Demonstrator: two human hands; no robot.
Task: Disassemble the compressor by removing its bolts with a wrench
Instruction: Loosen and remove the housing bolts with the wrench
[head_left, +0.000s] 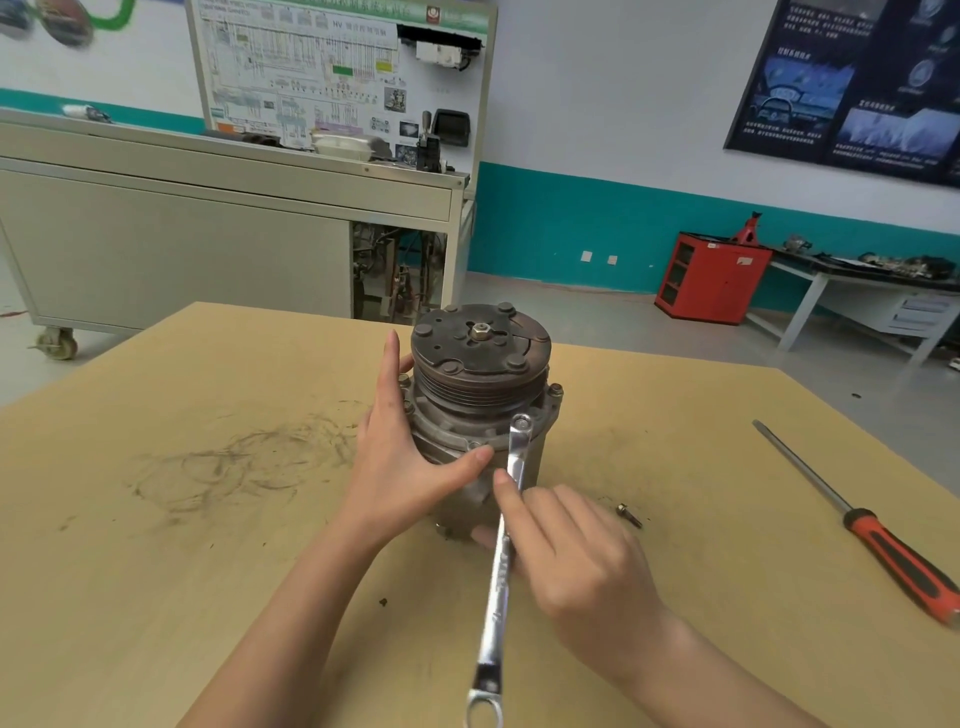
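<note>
Bolt-loosening step: left hand (400, 457), fingers straight, braced the grey ribbed metal compressor (480, 374) — right hand (582, 551) gripped the long chrome ring wrench (501, 561), seemingly needing a steady turn.

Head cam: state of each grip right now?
Left grip: open, straight fingers braced against the compressor.
Right grip: closed round the wrench.

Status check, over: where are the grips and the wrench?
Copy: left grip braces compressor, right grip holds wrench. Ring end on front flange bolt. One loose bolt lies beside compressor, nothing blocking.
</note>
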